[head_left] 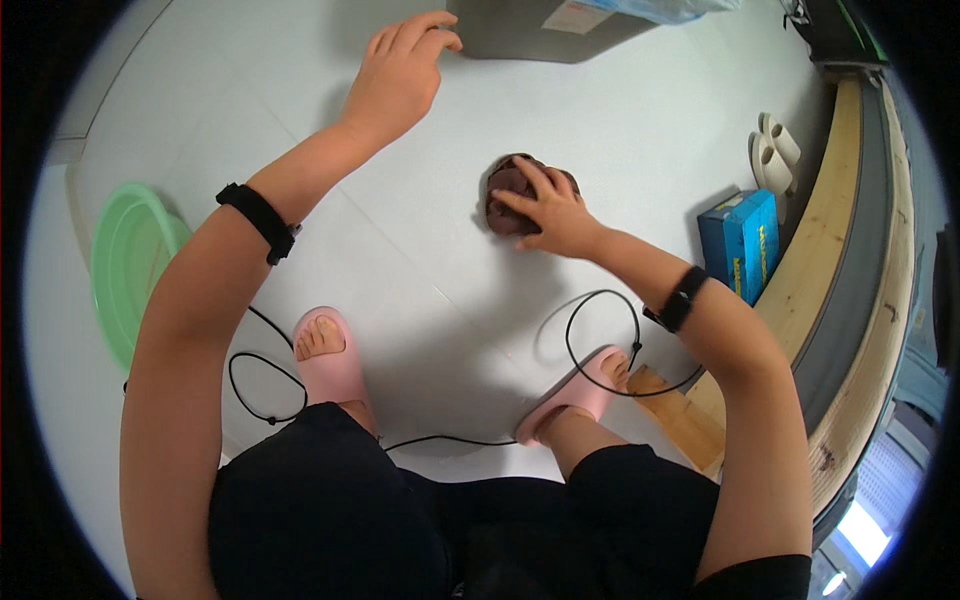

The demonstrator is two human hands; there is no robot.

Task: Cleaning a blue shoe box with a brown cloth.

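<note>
The right hand (560, 215) spreads its fingers wide over a brown bundle (509, 182) at one o'clock. Left hand (400, 75), eleven o'clock, beside a grey bin (505, 32): grip unclear.

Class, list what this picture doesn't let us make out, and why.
All in the head view:
Brown bundle: part of its right side, covered by the right hand.
Bin: upper part, cut off by the top edge.
Basin: lower right, behind the left arm.
Left hand: bin contact, too small to tell.

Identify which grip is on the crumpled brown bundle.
The right grip, its fingers spread over the bundle. The left grip is away from it, up beside the grey bin.
</note>
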